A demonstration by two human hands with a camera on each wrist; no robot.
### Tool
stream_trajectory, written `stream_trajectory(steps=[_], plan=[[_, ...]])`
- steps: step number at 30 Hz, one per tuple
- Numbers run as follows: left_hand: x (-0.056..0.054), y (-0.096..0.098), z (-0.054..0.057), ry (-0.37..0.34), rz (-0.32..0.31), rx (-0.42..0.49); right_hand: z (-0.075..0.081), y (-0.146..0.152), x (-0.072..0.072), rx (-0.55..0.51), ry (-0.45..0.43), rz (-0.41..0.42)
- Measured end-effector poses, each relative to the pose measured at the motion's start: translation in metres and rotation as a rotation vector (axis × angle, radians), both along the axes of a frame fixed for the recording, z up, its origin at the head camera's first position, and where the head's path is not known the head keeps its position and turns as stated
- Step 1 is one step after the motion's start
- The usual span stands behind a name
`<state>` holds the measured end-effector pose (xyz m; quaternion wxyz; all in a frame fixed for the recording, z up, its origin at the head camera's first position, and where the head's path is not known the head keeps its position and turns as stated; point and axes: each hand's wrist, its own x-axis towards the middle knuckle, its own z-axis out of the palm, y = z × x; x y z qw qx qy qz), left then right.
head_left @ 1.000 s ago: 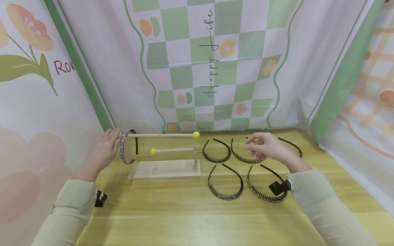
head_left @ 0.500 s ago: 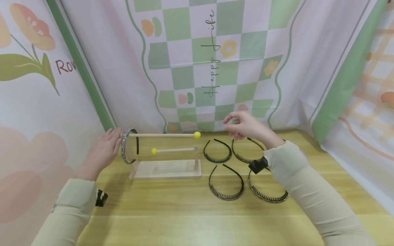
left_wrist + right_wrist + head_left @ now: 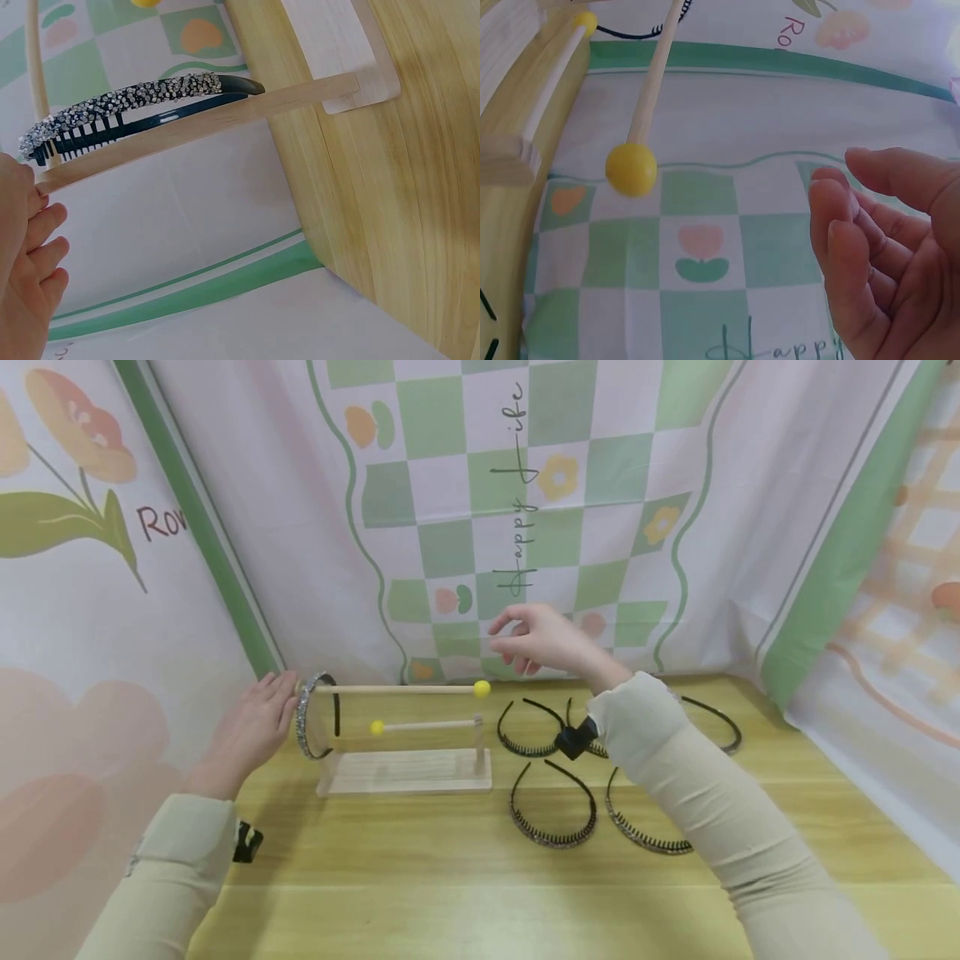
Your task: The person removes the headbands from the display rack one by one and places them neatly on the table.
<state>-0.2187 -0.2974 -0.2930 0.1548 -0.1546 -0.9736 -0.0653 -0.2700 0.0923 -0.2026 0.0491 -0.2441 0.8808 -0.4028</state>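
At the left end of a wooden headband stand (image 3: 412, 783), my left hand (image 3: 253, 727) rests its extended fingers against the top of the upright (image 3: 187, 139). A glittery rhinestone headband (image 3: 302, 718) with black comb teeth hangs on the upper rod (image 3: 397, 690), right beside those fingers. This rod ends in a yellow ball (image 3: 631, 169). My right hand (image 3: 546, 639) is raised behind and to the right of that ball, holding nothing. Its fingers are loosely bent, with a gap between thumb and index finger in the right wrist view.
Right of the stand, several toothed headbands lie on the wooden table (image 3: 450, 902), among them a front one (image 3: 553, 841) and a back one (image 3: 528, 750). My right sleeve covers parts of others. A shorter rod (image 3: 427, 725) sits lower. Printed curtains (image 3: 435, 552) enclose the table.
My right hand has moved left and upward from over the back-row headbands toward the rod's yellow ball, staying empty. The left hand and the hanging headband have stayed in place.
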Motion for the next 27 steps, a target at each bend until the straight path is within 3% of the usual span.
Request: stream_trajectory(steps=[11, 19, 27], plan=[[-0.001, 0.001, 0.002, 0.001, 0.000, 0.004, 0.002, -0.044, -0.010, -0.098, -0.032, 0.040], [0.003, 0.001, 0.002, -0.008, 0.004, -0.018, -0.007, -0.080, -0.014, -0.183, -0.063, 0.095], [0.004, 0.003, 0.003, -0.021, 0.001, -0.023, -0.019, -0.116, -0.011, -0.184, -0.087, 0.128]])
